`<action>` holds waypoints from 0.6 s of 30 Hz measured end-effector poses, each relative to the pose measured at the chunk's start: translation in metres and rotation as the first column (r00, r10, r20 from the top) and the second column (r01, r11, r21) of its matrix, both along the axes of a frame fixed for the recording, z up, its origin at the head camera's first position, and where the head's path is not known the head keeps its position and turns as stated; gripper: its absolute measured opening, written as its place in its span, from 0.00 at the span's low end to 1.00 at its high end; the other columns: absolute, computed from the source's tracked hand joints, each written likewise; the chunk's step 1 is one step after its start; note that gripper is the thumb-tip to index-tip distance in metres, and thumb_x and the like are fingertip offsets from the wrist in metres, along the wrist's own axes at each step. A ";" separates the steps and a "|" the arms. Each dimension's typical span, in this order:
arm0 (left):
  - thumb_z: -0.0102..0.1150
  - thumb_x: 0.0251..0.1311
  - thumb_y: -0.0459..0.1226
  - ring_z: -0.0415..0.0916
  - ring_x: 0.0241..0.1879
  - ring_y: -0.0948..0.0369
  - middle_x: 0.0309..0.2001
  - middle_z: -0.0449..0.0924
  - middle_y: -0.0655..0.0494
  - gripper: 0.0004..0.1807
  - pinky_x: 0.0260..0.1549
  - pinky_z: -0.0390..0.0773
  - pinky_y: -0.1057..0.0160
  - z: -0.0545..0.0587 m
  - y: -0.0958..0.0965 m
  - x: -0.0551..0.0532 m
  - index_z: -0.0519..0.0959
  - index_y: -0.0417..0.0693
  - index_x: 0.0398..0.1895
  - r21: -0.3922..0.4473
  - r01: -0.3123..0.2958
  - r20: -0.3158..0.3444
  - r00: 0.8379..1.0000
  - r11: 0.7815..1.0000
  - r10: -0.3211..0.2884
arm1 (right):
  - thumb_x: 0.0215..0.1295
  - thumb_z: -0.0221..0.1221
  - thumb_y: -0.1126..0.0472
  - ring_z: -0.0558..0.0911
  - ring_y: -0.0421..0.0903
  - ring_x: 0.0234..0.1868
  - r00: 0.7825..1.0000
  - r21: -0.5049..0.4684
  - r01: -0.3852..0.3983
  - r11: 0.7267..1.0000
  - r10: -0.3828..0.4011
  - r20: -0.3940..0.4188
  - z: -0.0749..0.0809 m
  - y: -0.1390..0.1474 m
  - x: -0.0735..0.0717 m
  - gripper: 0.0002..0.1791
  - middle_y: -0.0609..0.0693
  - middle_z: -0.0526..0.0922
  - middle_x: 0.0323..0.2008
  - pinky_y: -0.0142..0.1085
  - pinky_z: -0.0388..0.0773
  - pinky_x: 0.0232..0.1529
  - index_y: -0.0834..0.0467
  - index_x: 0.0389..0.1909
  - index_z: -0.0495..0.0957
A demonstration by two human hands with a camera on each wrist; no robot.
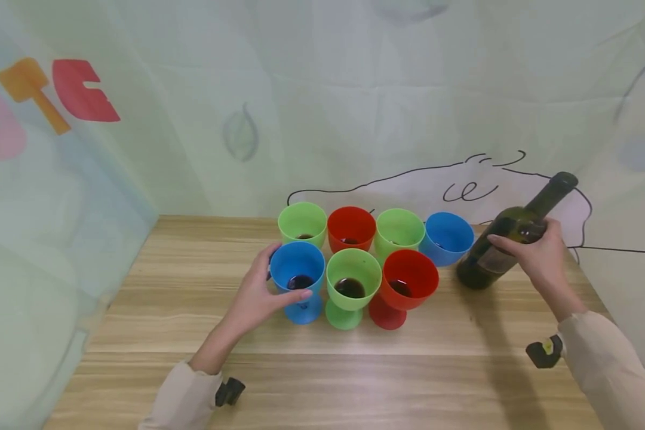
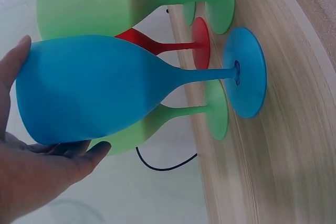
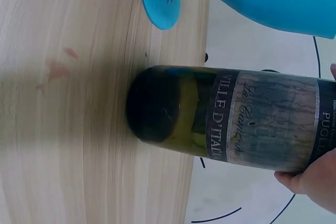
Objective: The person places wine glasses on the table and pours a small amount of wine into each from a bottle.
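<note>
My left hand (image 1: pixel 255 298) holds the bowl of a blue goblet (image 1: pixel 298 260) at the front left, thumb on the near side. Dark liquid lies in its bowl, and its foot (image 2: pixel 247 72) is on the table. Beside it stand a green goblet (image 1: pixel 355 272) and a red goblet (image 1: pixel 416 275), each with dark liquid inside. On the right, my right hand (image 1: pixel 543 257) grips a dark green wine bottle (image 1: pixel 484 266) around its upper body. The bottle stays nearly upright, its base (image 3: pixel 152 103) low at the tabletop, with some dark liquid at the bottom.
Behind the front goblets is a second row: a green goblet (image 1: pixel 303 221), a red goblet (image 1: pixel 351 224), another green goblet (image 1: pixel 400 227) and a blue goblet (image 1: pixel 448 236). A printed cloth (image 1: pixel 322 119) hangs behind the wooden table (image 1: pixel 408 382). Reddish spots (image 3: pixel 56 70) mark the tabletop.
</note>
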State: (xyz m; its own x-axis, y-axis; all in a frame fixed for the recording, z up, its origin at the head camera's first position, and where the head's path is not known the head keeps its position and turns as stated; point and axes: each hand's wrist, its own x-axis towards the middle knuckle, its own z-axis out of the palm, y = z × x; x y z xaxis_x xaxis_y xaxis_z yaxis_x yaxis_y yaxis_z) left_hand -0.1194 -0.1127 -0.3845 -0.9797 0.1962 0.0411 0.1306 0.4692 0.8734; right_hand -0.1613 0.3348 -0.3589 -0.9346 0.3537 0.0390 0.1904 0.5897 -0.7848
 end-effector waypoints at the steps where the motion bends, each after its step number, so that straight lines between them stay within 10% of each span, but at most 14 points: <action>1: 0.68 0.45 0.48 0.55 0.62 0.43 0.65 0.54 0.43 0.51 0.49 0.69 0.43 0.000 0.000 0.000 0.49 0.45 0.68 -0.001 0.001 0.003 1.000 1.000 -0.001 | 0.53 0.62 0.44 0.58 0.66 0.61 1.000 0.000 -0.006 1.000 0.006 0.001 0.000 0.000 0.000 0.55 0.70 0.53 0.63 0.59 0.58 0.57 0.64 0.67 0.38; 18: 0.66 0.47 0.51 0.49 0.66 0.45 0.68 0.50 0.46 0.52 0.55 0.60 0.40 0.002 -0.015 0.002 0.47 0.47 0.70 -0.079 0.010 -0.030 0.999 0.997 -0.013 | 0.62 0.48 0.39 0.48 0.70 0.64 0.995 0.007 -0.089 0.996 0.088 0.047 0.007 0.001 0.016 0.51 0.76 0.42 0.65 0.63 0.50 0.58 0.68 0.68 0.31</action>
